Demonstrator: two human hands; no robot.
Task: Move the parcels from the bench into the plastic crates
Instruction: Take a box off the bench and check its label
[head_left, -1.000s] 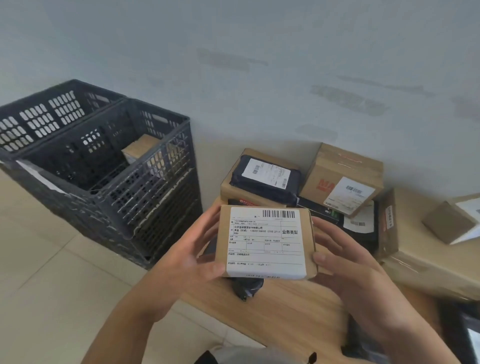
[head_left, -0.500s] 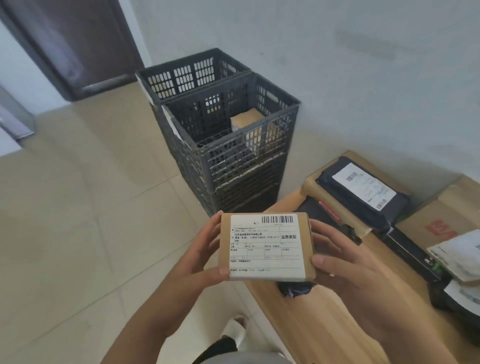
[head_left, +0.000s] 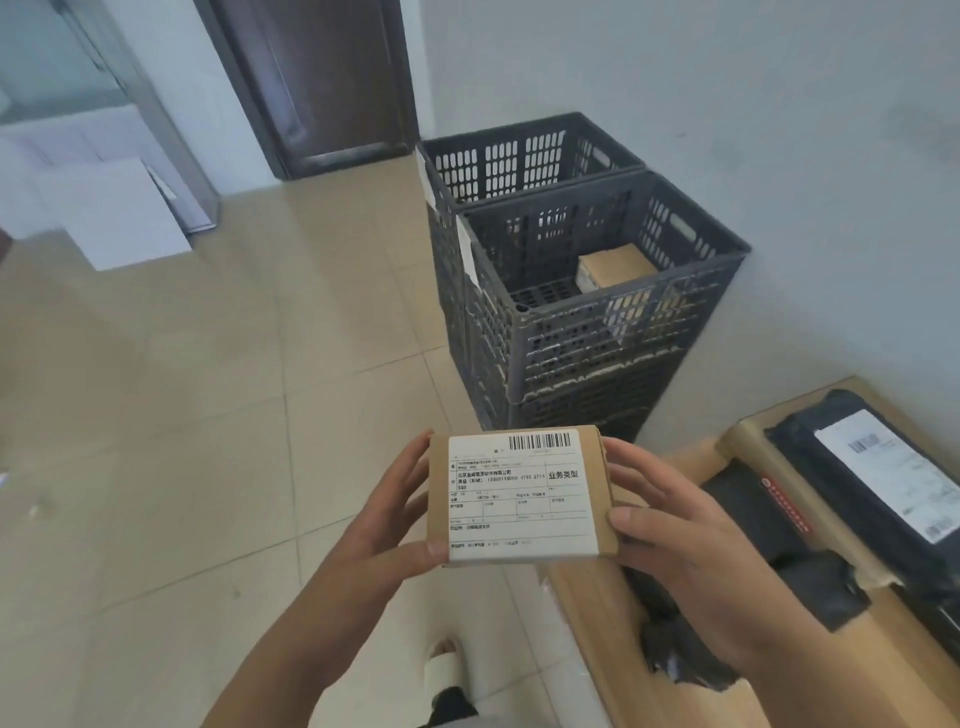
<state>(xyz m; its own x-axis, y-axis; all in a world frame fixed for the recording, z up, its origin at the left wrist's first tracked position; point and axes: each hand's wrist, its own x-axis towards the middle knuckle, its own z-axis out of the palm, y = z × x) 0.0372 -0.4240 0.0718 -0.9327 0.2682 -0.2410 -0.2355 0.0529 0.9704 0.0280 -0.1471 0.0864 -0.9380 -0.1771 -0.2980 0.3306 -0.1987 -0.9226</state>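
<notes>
Here, I hold a small cardboard parcel (head_left: 522, 496) label-up between both hands: left hand (head_left: 387, 517) grips its left edge, right hand (head_left: 675, 530) its right edge. It hangs above the tiled floor (head_left: 182, 415), just off the corner of the wooden bench (head_left: 597, 613). Ahead, two stacks of dark plastic crates (head_left: 587, 332) stand against the wall; the nearer top crate has one brown box (head_left: 618, 266) in it. Black mailer bag (head_left: 872, 467) lies on the bench, right.

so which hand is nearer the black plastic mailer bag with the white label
Right. The right hand grips the held cardboard parcel's edge beside the black plastic mailer bag; the left hand is on the parcel's far side.
</notes>
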